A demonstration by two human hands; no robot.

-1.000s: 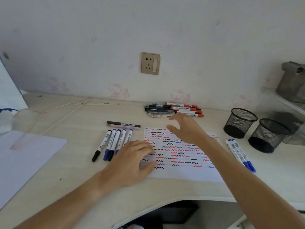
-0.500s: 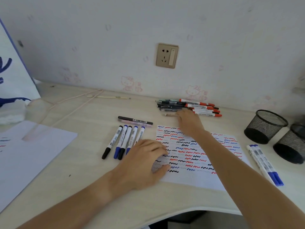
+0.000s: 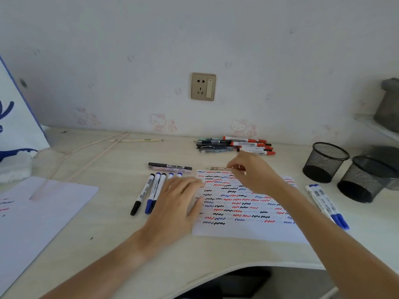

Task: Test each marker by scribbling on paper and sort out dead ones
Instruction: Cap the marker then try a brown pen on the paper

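Note:
A white sheet of paper (image 3: 248, 228) covered in red, blue and black squiggles lies on the desk. My right hand (image 3: 253, 171) pinches a thin pale pen (image 3: 218, 168) just above the paper's top edge. My left hand (image 3: 177, 203) rests flat on the paper's left edge, fingers straight. A pile of red-capped and dark markers (image 3: 235, 145) lies by the wall. Several blue and black markers (image 3: 151, 192) lie in a row left of the paper, partly hidden by my left hand. Two more pens (image 3: 169, 166) lie crosswise above that row. Blue-capped markers (image 3: 326, 203) lie right of the paper.
Two black mesh cups (image 3: 325, 161) (image 3: 362, 180) stand at the right. Another white sheet (image 3: 32, 212) lies at the left, with a white and blue bag (image 3: 15, 117) behind it. A wall socket (image 3: 203, 86) is above the desk. A thin cord (image 3: 86, 154) crosses the desk.
My right hand has drawn back from the marker pile by the wall with a thin pale pen pinched in its fingers. My left hand has stayed on the paper's edge.

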